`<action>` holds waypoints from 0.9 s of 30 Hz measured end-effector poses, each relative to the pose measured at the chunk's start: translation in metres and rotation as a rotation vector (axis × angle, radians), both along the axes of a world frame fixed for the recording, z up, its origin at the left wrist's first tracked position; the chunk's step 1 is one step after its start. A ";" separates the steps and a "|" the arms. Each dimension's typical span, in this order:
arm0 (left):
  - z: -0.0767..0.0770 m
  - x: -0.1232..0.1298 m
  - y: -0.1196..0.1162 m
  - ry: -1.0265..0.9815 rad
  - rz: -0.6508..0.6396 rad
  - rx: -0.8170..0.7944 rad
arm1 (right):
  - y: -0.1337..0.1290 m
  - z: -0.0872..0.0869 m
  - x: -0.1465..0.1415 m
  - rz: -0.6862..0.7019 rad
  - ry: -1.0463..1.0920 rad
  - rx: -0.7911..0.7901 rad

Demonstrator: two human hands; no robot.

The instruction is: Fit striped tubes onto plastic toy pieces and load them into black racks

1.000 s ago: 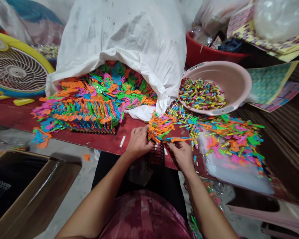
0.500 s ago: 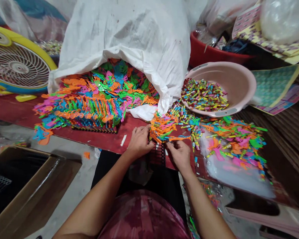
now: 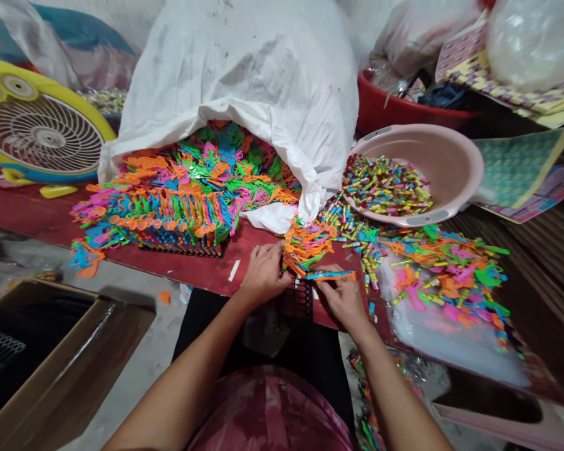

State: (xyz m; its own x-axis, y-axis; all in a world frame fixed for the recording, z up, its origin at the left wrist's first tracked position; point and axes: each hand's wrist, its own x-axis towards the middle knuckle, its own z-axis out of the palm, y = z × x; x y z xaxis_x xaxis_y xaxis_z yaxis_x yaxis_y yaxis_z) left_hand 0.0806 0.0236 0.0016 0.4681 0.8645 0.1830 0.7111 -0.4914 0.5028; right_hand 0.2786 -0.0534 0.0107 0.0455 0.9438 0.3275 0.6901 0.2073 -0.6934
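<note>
My left hand grips the left side of a small black grid rack, its thumb near the front. Bright plastic pieces in orange, pink, green and blue stand packed in the rack's far part. My right hand is closed on a blue and orange plastic stick, which lies crosswise just above the rack's open cells. The stick's left end touches or nearly touches the packed pieces. Some fingertips are hidden beneath the stick and behind the pieces.
Left stands a filled rack, before a white sack spilling similar pieces. A pink basin holds small wrapped tubes. More pieces lie on a plastic bag at right. A yellow fan and cardboard box are leftward.
The blue and orange stick in my right hand has shifted slightly down and left. My left hand stays at the rack. The whole view has moved a little.
</note>
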 end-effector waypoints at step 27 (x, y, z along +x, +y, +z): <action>0.000 0.001 -0.002 0.003 -0.002 0.036 | -0.002 0.029 -0.019 -0.160 -0.391 -0.045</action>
State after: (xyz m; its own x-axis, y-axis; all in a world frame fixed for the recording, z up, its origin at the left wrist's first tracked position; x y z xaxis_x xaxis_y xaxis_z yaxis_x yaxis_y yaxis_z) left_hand 0.0819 0.0213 0.0016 0.4706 0.8564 0.2124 0.7117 -0.5107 0.4823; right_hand 0.2593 -0.0551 0.0395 0.0731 0.9485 0.3083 0.9240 0.0519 -0.3789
